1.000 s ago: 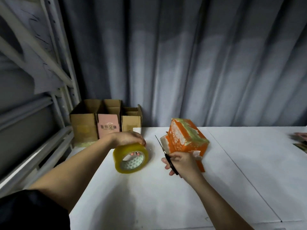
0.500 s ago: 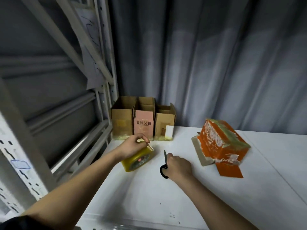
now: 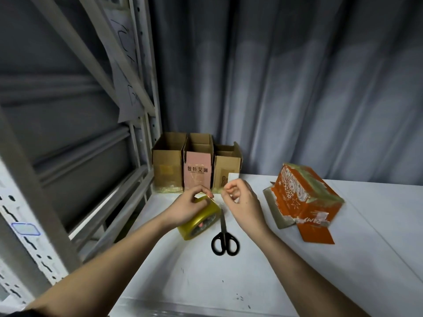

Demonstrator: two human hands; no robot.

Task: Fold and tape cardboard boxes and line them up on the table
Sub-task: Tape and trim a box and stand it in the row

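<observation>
On the white table (image 3: 286,282), my left hand (image 3: 188,209) grips a roll of clear yellowish tape (image 3: 201,221) standing on its edge. My right hand (image 3: 242,205) hovers just right of the roll, its thumb and fingers pinching what looks like the tape's loose end. Black-handled scissors (image 3: 224,239) lie flat on the table below my hands, touched by neither. To the right an orange printed box (image 3: 304,197) lies tilted, tape across its top and one flap spread on the table. Three open boxes stand in a row at the back left: brown (image 3: 168,164), pink (image 3: 198,170), brown (image 3: 226,169).
A grey metal shelving rack (image 3: 146,106) stands close along the table's left edge, with a paper sheet (image 3: 128,88) hanging from it. A grey curtain (image 3: 297,88) hangs right behind the table. The table's near edge runs below my forearms.
My right hand has let go of the scissors, which now lie on the table, and has risen to the top of the tape roll. The view has swung further left.
</observation>
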